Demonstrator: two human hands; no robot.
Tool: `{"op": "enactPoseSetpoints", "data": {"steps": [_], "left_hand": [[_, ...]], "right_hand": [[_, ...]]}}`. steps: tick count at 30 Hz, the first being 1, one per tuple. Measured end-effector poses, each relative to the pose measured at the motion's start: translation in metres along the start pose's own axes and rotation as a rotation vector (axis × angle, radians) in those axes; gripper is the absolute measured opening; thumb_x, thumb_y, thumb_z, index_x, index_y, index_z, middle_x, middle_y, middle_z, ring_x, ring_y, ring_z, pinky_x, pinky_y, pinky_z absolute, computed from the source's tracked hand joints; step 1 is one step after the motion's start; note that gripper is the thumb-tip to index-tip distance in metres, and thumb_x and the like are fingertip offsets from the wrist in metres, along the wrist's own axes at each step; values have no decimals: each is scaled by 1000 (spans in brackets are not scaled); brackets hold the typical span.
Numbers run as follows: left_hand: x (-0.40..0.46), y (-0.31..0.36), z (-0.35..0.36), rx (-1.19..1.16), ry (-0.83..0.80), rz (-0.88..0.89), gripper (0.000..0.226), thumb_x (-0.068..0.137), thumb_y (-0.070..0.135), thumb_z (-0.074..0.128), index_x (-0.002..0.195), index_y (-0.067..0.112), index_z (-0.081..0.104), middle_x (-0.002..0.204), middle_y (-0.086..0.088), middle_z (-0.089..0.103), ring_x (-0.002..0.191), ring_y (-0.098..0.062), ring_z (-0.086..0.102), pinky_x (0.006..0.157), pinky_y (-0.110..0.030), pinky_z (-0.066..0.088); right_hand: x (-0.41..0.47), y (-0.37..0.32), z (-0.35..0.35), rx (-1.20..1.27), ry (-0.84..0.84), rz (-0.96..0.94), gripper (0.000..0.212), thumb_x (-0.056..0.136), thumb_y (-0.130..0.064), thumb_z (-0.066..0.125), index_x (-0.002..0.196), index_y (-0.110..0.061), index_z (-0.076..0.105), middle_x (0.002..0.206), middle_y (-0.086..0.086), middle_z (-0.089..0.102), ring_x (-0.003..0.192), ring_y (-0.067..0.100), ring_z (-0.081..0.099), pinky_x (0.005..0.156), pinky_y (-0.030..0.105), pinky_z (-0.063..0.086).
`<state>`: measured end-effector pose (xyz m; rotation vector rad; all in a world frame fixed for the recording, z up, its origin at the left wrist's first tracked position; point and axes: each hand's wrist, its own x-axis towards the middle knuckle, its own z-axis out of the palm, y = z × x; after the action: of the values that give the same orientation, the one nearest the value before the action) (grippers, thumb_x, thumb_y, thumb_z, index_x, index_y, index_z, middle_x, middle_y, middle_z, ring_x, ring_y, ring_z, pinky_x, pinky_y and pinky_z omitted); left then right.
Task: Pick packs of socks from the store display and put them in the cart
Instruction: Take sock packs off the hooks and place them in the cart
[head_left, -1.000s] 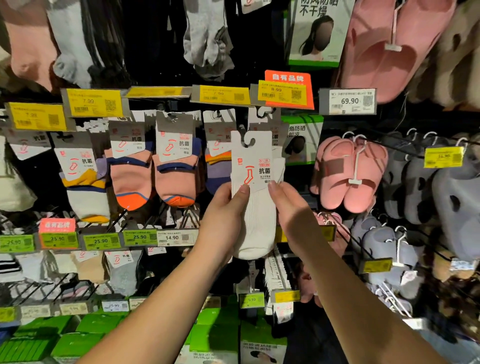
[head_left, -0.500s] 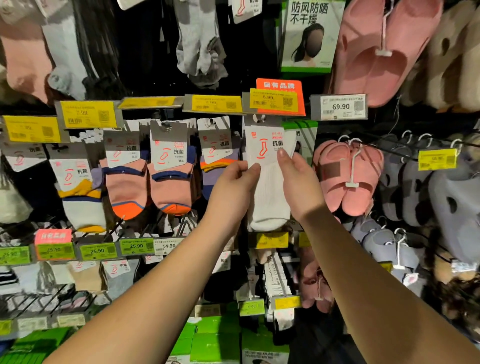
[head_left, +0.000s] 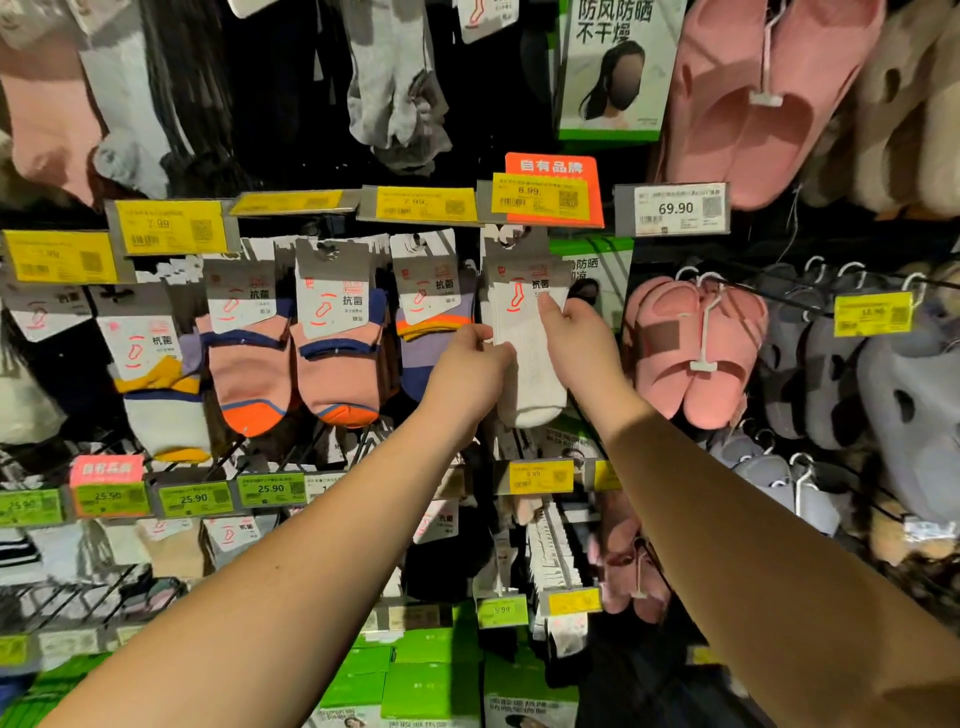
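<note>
Head view: both bare arms reach up to a store display rack (head_left: 322, 452) hung with socks and slippers. Left hand (head_left: 470, 364) pinches the left edge of a white sock pack (head_left: 527, 364), fingers curled on it, while the right hand (head_left: 576, 345) grips the pack's right side just under its printed card, thumb on the front. This pack hangs at the middle of the rack, its card top right under a yellow price tag (head_left: 540, 200) reading 8.99, which sits on an orange sign (head_left: 553, 165). Whether the card's hook is on the peg cannot be told. Just left of the pack hang purple striped socks (head_left: 431, 338), then 2 packs of pink socks with orange toes (head_left: 296, 374), then a white and yellow pair (head_left: 163, 410). Right of the hands, pink slippers (head_left: 693, 353) hang on a white hanger, with grey slippers (head_left: 826, 364) beyond. A white tag (head_left: 672, 208) reads 69.90. Green tags (head_left: 270, 488) along the lower rail read 25.90, and green boxes (head_left: 431, 675) fill the rack's bottom edge.
</note>
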<state>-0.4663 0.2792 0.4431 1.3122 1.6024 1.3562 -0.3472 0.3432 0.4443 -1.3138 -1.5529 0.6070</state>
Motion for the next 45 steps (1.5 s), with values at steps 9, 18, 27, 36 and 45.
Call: {"op": "enactPoseSetpoints", "data": {"steps": [9, 18, 27, 36, 45], "left_hand": [[10, 0, 12, 159, -3, -18, 47, 96, 6, 45, 142, 13, 49, 136, -12, 61, 121, -34, 57, 88, -36, 47], [-21, -14, 2, 194, -55, 41, 45, 99, 13, 47, 143, 10, 48, 120, -8, 62, 86, -23, 54, 66, -29, 36], [-88, -94, 2, 18, -239, -69, 17, 99, 15, 54, 84, 18, 60, 87, -11, 63, 78, -23, 58, 73, -33, 45], [-188, -161, 88, 121, -690, -143, 6, 84, 32, 59, 79, 34, 61, 82, 2, 67, 83, -24, 62, 88, -50, 54], [-270, -187, 217, 369, -1072, -109, 18, 101, 22, 53, 109, 14, 67, 108, -9, 72, 102, -27, 67, 89, -37, 51]], "right_hand": [[19, -2, 11, -264, -14, 37, 48, 105, -47, 37, 96, -4, 55, 87, 13, 56, 77, 29, 48, 60, 35, 31], [-10, 12, -6, -311, -67, 81, 59, 101, -59, 35, 114, -7, 58, 98, 7, 61, 92, 28, 58, 64, 34, 36], [-141, 69, -48, -235, -75, 159, 11, 102, -29, 53, 98, -21, 59, 90, 4, 60, 85, 21, 55, 74, 30, 40], [-325, 174, -103, -269, -95, 509, 15, 103, -29, 51, 103, -20, 63, 82, -5, 58, 70, 9, 50, 66, 28, 37], [-439, 261, -203, -194, 133, 953, 14, 101, -26, 57, 92, -23, 68, 75, 3, 67, 57, 13, 52, 49, 23, 39]]}}
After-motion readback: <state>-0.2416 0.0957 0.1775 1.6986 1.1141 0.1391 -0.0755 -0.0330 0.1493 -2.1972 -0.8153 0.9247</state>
